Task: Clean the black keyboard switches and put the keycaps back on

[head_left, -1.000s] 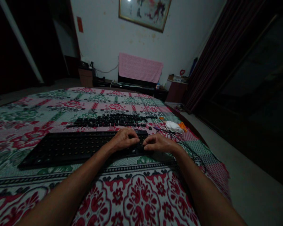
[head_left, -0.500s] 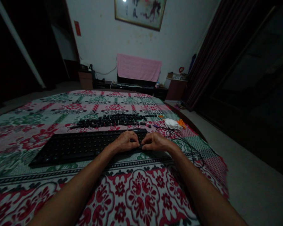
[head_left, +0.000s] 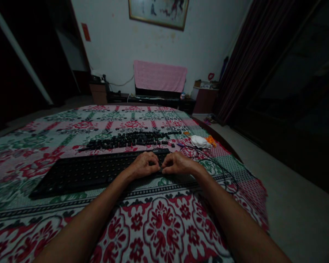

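Note:
A black keyboard base [head_left: 82, 173] with its keycaps removed lies across a floral bedspread [head_left: 153, 226]. My left hand [head_left: 142, 165] and my right hand [head_left: 178, 163] rest side by side on its right end, fingers curled and fingertips pinched together over the same spot. What they pinch is too small and dark to name. Beyond the keyboard, several loose black keycaps [head_left: 128, 140] are laid out in rows on the cloth.
A crumpled white cloth [head_left: 199, 141] with an orange item lies at the bed's right edge, beside a dark cable [head_left: 219, 171] from the keyboard. A pink-draped television [head_left: 159, 78], low cabinets and a dark curtain [head_left: 244, 62] stand beyond the bed.
Both hands have drawn closer until their fingertips meet on the keyboard's right end. The view has tilted slightly downward.

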`<state>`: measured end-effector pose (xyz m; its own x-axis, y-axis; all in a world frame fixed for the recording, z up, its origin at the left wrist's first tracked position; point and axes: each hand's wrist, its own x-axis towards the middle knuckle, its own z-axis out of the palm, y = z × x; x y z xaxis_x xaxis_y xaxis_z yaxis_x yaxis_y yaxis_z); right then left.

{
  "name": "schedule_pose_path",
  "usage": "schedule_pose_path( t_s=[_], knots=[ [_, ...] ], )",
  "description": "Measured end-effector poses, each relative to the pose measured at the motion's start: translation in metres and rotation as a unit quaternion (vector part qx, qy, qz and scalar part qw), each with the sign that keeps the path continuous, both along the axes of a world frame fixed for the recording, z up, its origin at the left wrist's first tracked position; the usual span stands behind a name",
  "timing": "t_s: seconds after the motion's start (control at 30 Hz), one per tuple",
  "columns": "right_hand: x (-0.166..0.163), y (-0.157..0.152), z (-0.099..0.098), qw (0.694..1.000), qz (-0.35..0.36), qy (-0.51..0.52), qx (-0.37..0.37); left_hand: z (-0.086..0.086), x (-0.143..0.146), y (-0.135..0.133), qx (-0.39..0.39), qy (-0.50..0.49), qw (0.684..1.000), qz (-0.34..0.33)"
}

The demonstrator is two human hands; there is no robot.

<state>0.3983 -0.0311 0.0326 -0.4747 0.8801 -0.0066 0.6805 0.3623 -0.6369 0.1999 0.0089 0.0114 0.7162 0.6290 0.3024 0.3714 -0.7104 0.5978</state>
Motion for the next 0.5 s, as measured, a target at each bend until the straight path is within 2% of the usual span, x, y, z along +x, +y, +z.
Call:
schedule_pose_path(
  t_s=[0.5],
  knots=[
    [-0.0008,0.0013,0.0,1.0,0.002,-0.004,0.003,0.0022,0.002,0.0005,-0.007,0.005,1.0,-0.001]
  ],
)
